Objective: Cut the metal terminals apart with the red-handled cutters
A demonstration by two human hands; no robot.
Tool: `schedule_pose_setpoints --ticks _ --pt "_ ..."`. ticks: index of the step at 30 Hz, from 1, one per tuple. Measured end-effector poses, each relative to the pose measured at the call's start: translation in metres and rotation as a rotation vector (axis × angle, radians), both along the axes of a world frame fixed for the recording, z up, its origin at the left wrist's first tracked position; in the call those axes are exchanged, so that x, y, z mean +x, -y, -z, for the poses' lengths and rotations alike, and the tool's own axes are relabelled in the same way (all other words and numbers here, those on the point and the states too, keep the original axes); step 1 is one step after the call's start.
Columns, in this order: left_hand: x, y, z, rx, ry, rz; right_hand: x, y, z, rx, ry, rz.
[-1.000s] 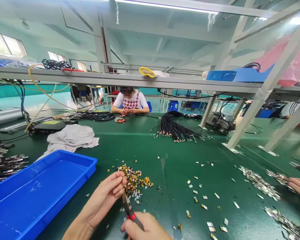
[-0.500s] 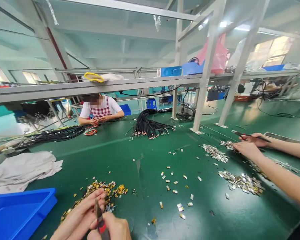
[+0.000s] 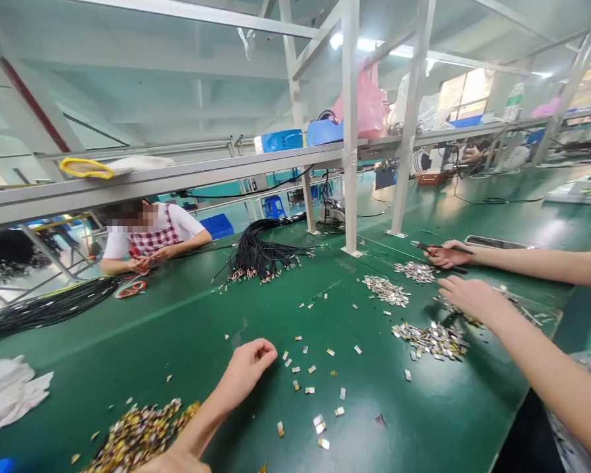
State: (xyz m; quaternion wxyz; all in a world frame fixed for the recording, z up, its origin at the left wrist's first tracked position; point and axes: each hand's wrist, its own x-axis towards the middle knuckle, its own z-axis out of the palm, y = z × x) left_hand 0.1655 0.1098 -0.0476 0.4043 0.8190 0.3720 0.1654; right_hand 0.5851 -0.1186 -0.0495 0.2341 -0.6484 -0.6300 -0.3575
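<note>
My left hand [image 3: 246, 371] reaches forward over the green bench, beside a few scattered small silvery pieces with yellow ends [image 3: 296, 385]. Its thumb and fingertips are pressed together; whatever they hold, if anything, cannot be made out. Below my left forearm, the back of my right hand [image 3: 172, 462] shows at the bottom edge. Its fingers are out of the picture, and no tool shows there. Close by lies a heap of small yellow-and-silver pieces [image 3: 138, 427], partly covered by my forearm.
At the right, a co-worker's hand [image 3: 448, 254] holds red-and-black pliers [image 3: 431, 249] near piles of silvery pieces [image 3: 433, 340]. Another person [image 3: 152, 233] sits across the bench. Black cables [image 3: 266, 253] lie near frame posts [image 3: 349, 144]. A white cloth [image 3: 10, 394] is at the left.
My left hand has left the heap and stretched forward and right. My right hand has dropped low, and the red-handled tool it held is out of sight. The view has turned right.
</note>
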Motion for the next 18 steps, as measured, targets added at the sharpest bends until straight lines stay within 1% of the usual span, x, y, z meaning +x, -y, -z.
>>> schedule_pose_setpoints --ticks 2,5,8,10,12,14,16,17,18 --pt "0.015 -0.002 0.005 0.036 -0.043 0.033 -0.007 -0.007 0.013 -0.067 0.054 -0.043" --pt "0.029 -0.003 0.010 0.081 -0.071 0.038 -0.039 -0.024 0.024 -0.221 0.113 -0.170" --pt "0.032 0.000 0.012 0.104 -0.046 0.001 -0.076 -0.038 0.029 -0.351 0.134 -0.319" --pt "0.031 0.004 0.012 0.103 -0.005 -0.033 -0.092 -0.041 0.030 -0.377 0.104 -0.355" --pt "0.025 0.008 0.010 0.082 0.044 -0.077 -0.098 -0.043 0.031 -0.362 0.035 -0.338" --pt "0.014 0.009 0.005 0.042 0.102 -0.129 -0.097 -0.045 0.030 -0.308 -0.072 -0.278" --pt "-0.007 0.007 -0.001 -0.016 0.167 -0.181 -0.100 -0.049 0.025 -0.211 -0.212 -0.184" --pt "-0.021 0.005 -0.004 -0.057 0.197 -0.204 -0.107 -0.052 0.021 -0.145 -0.292 -0.131" --pt "-0.037 0.004 -0.007 -0.102 0.221 -0.237 -0.121 -0.057 0.016 -0.066 -0.377 -0.076"
